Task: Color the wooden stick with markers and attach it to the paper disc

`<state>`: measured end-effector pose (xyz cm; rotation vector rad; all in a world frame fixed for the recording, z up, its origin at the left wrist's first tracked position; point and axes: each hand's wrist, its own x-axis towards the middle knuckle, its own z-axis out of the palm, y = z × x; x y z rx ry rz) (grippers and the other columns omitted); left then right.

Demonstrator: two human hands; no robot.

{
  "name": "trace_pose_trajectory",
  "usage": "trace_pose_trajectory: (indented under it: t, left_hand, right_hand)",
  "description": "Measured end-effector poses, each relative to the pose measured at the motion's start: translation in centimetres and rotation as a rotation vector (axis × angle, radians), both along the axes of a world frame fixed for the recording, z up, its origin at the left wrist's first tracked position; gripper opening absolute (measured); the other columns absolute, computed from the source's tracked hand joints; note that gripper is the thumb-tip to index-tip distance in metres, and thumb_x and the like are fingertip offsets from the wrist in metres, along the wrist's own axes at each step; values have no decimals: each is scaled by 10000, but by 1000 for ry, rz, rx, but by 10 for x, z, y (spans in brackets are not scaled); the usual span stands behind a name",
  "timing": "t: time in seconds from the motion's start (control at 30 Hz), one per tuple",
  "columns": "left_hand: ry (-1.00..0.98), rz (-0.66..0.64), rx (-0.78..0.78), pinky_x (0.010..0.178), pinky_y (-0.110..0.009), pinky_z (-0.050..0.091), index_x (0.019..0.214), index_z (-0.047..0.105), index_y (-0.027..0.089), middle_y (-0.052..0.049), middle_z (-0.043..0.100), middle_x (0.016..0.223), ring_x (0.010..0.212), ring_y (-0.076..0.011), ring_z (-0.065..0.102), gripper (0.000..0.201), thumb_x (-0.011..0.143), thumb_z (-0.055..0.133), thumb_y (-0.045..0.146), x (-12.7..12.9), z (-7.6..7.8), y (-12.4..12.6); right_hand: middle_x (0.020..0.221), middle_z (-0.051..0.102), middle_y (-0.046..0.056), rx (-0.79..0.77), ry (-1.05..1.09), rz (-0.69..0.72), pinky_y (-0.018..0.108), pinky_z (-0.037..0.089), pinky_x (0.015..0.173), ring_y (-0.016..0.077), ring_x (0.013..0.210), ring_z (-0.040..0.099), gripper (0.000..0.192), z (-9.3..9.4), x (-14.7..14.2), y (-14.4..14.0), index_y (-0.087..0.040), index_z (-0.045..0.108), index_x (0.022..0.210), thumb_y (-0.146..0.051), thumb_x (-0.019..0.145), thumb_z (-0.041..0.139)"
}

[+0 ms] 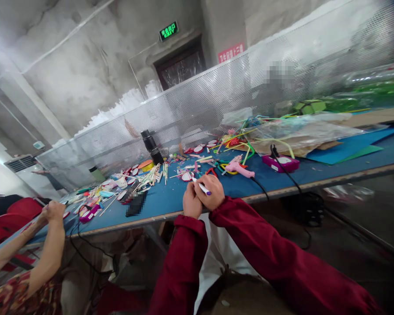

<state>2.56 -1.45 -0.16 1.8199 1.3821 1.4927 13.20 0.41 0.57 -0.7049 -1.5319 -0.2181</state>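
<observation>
Just over the table's front edge, my two hands are close together and touching. My right hand (pixel 213 192) is closed around a white marker (pixel 204 189) with a purple end, which slants across its fingers. My left hand (pixel 192 202) is closed beside it; what its fingers hold, if anything, is hidden. Right behind the left hand is a small white disc with a red rim (pixel 186 176), and I cannot tell whether it is held or lying on the table. To the right of my hands lies a pink glue gun (pixel 240 168) with a black cord.
The blue table (pixel 170 199) carries a black bottle (pixel 152 146), paper sticks (pixel 153 176), pipe cleaners (pixel 249 151) and two purple boxes, one at right (pixel 280 163). Blue card sheets (pixel 351 144) lie at far right. A perforated screen (pixel 190 113) runs behind. Another person's hands (pixel 55 211) are at left.
</observation>
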Motion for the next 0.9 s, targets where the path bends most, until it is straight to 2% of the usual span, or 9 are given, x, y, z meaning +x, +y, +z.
trace_pose_trajectory:
  t: [0.2, 0.4, 0.67, 0.9]
  left_hand:
    - [2, -2, -3, 859, -325, 500, 994, 628, 196, -63, 737, 957, 902, -217, 667, 166, 959, 537, 331, -1, -1, 1]
    - [19, -3, -8, 837, -326, 508, 954, 618, 207, -56, 730, 919, 877, -222, 668, 174, 962, 528, 356, -1, -2, 1]
    - [-3, -9, 0, 869, -328, 505, 990, 628, 199, -54, 742, 936, 888, -216, 672, 182, 960, 540, 356, -1, -2, 1]
    - [1, 12, -6, 799, -302, 493, 947, 606, 203, -46, 731, 909, 846, -205, 660, 176, 962, 535, 363, 0, 0, -1]
  right_hand:
    - [771, 676, 35, 0, 7, -8, 369, 462, 821, 215, 755, 625, 102, 0, -1, 0, -244, 559, 844, -234, 945, 567]
    - [716, 650, 18, 8, 5, 10, 369, 455, 803, 203, 698, 607, 132, 2, -1, -4, -246, 539, 803, -218, 930, 565]
    - [744, 661, 24, -7, 10, -2, 374, 455, 821, 203, 720, 617, 108, 1, 0, -3, -242, 548, 838, -233, 946, 551]
    - [747, 671, 21, -37, 3, -12, 375, 449, 820, 201, 723, 624, 117, 2, 1, -4, -246, 545, 822, -221, 936, 555]
